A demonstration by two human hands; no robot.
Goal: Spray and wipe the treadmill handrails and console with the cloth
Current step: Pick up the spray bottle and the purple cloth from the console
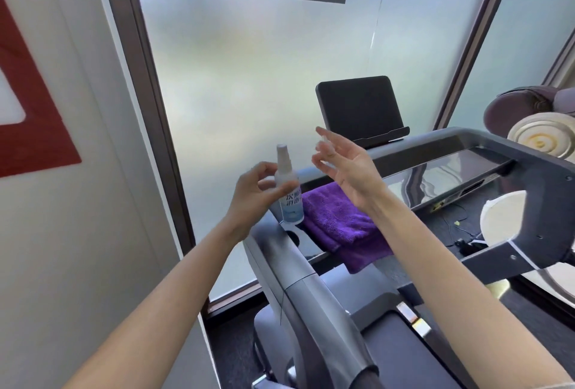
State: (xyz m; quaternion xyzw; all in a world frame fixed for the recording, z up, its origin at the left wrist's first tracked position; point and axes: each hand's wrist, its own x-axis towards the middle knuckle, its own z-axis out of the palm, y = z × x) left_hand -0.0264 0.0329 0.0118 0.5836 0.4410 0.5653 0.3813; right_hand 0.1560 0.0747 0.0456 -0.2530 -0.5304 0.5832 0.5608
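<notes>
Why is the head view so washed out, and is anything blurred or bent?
Head view: the frosted window backlights the scene; the glossy console carries wavy reflections; the right hand has motion-blurred fingertips, with a small clear thing there too smeared to identify; the left hand and bottle are slightly soft; wide-angle distortion bends the window frame.

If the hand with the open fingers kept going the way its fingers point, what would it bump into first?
The right hand points up and left, toward the spray bottle that the left hand holds. It would probably meet the bottle's top first, though depth is hard to judge from this one view.
</notes>
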